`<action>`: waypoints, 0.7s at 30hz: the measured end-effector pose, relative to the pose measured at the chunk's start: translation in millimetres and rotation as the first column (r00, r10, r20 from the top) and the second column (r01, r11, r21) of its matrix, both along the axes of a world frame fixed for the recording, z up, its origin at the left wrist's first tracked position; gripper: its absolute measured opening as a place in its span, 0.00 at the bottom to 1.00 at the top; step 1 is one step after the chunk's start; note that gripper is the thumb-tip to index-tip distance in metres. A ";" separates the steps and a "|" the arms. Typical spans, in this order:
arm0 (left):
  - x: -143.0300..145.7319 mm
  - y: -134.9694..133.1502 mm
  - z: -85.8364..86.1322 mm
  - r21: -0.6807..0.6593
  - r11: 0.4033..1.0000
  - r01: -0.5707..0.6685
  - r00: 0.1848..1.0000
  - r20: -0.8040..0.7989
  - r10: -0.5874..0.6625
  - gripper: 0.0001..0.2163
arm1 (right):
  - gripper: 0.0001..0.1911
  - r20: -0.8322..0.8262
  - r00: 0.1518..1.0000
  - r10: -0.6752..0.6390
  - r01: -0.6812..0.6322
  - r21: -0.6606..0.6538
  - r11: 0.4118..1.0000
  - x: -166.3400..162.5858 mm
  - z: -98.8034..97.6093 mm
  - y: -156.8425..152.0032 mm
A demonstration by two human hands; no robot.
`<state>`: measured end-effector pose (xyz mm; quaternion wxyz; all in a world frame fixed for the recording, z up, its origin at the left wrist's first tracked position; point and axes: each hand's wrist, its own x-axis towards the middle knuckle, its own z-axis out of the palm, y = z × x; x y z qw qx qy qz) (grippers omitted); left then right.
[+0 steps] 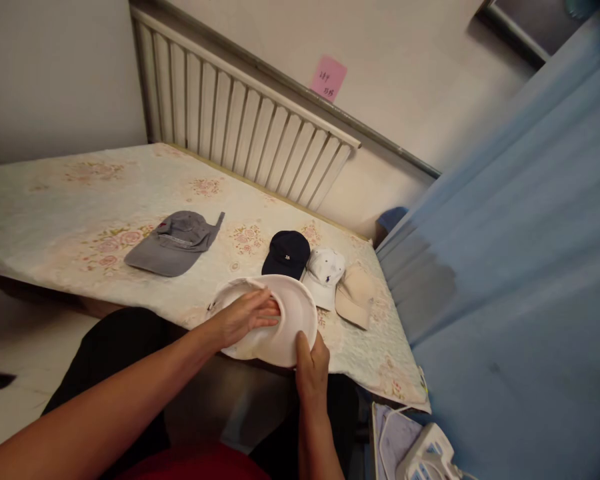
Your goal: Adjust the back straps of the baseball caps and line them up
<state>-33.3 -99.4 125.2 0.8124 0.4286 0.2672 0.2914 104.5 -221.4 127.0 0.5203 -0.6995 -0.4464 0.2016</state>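
A white hat [297, 313] with a broad curved brim is held over the near edge of the bed, its inner side turned up toward me. My right hand [313, 363] grips the brim at its right, the thumb lying on top. Stretched fingers of my left hand [250, 313] reach into the hat's opening, slightly apart and holding nothing. Just beyond the hat lie a dark navy cap [286, 253], a white cap [325, 270] with a small dark logo, and a beige cap [356, 293], side by side. A grey cap [177, 240] rests farther left, strap sticking out.
The caps lie on a floral bed cover [95, 200]. Behind it runs a white radiator [240, 120], with a pink note [329, 78] on the wall above. A blue curtain [505, 267] hangs at the right. A white power strip [427, 453] with cables sits low right.
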 end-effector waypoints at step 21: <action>-33.5 -14.4 46.2 -0.301 0.931 -0.208 0.936 0.215 0.278 0.24 | 0.25 -0.752 0.642 0.146 -0.095 0.111 0.989 -2.8 -41.1 -14.1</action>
